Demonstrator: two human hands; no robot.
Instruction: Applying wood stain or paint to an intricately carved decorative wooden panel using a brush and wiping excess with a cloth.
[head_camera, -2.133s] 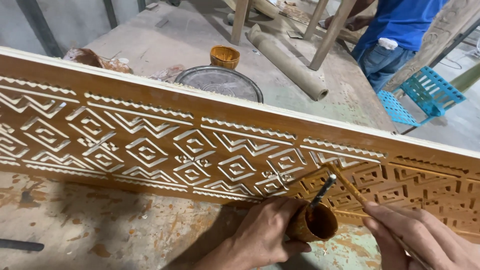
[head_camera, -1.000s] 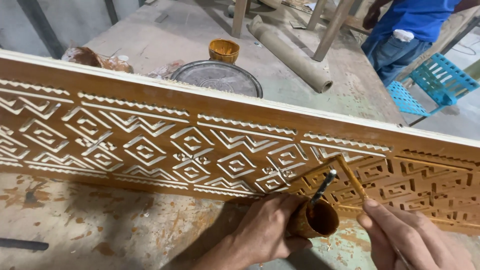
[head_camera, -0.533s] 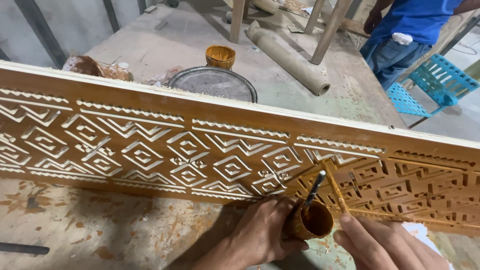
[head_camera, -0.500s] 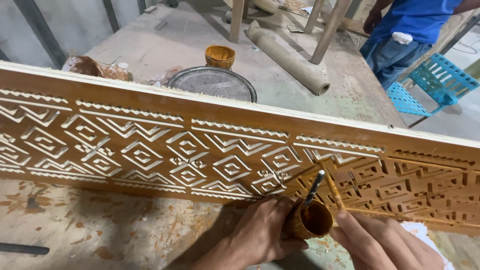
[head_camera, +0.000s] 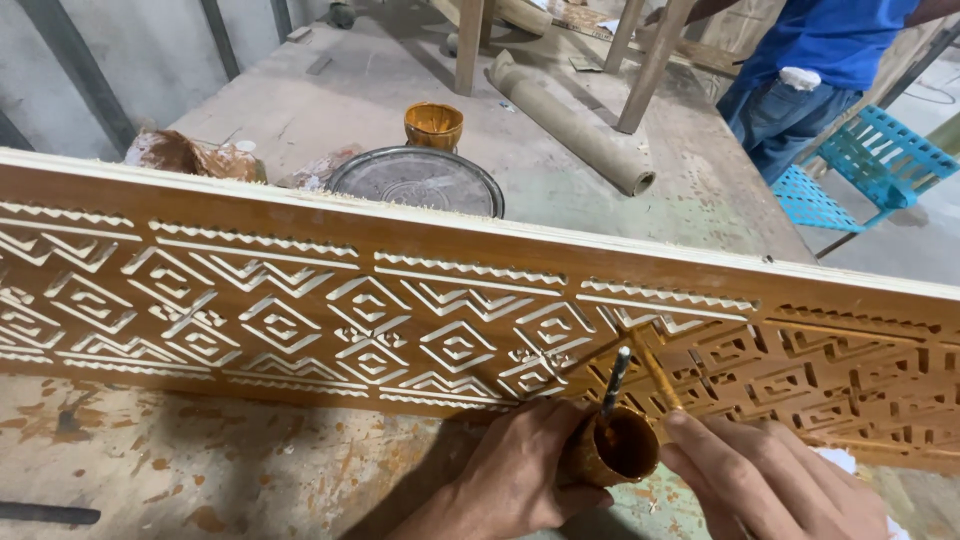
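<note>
A long carved wooden panel (head_camera: 300, 260) stands on edge across the view, its geometric relief pale on the left and stained brown on the right. My left hand (head_camera: 520, 475) grips a small stain-smeared cup (head_camera: 612, 452) with a dark stick (head_camera: 613, 380) standing in it. My right hand (head_camera: 775, 485) holds a thin brush (head_camera: 655, 370) whose tip touches the carving just above the cup.
Behind the panel lie a round metal tray (head_camera: 415, 180), an orange-stained cup (head_camera: 433, 125), a rolled tube (head_camera: 575, 125) and crumpled rags (head_camera: 185, 155). A person in blue shirt and jeans (head_camera: 800, 80) stands at the back right beside a blue crate (head_camera: 860, 165). A dark tool (head_camera: 45, 514) lies at lower left.
The view shifted slightly. My right hand has drawn the brush down and closer to the cup; my left hand keeps the cup in place against the panel's lower edge.
</note>
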